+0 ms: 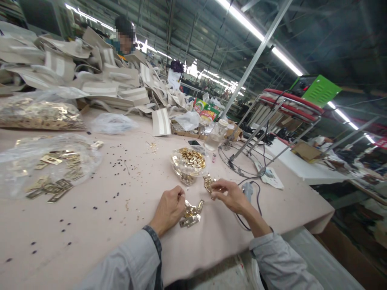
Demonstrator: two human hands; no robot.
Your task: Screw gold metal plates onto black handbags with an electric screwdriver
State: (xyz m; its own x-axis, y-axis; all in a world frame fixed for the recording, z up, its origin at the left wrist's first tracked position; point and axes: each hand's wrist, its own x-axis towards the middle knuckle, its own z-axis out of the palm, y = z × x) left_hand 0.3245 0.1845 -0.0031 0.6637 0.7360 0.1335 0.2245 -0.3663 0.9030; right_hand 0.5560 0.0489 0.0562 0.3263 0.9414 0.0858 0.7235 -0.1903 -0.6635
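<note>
My left hand [168,209] rests on the pale table [90,225], fingers curled shut beside a small heap of gold metal clasps [191,214]; what it pinches is hidden. My right hand [227,194] is closed in a pinch on a gold clasp [208,183] just beyond that heap. Behind both hands sits an open clear bag of gold metal fittings [189,161].
A clear bag with flat gold plates [51,169] lies at left, a fuller bag [39,114] behind it. Small dark studs [117,161] are scattered about. Beige bag pieces [99,80] pile up at the back near another person. A wire stand [260,137] and cable [256,197] are at right.
</note>
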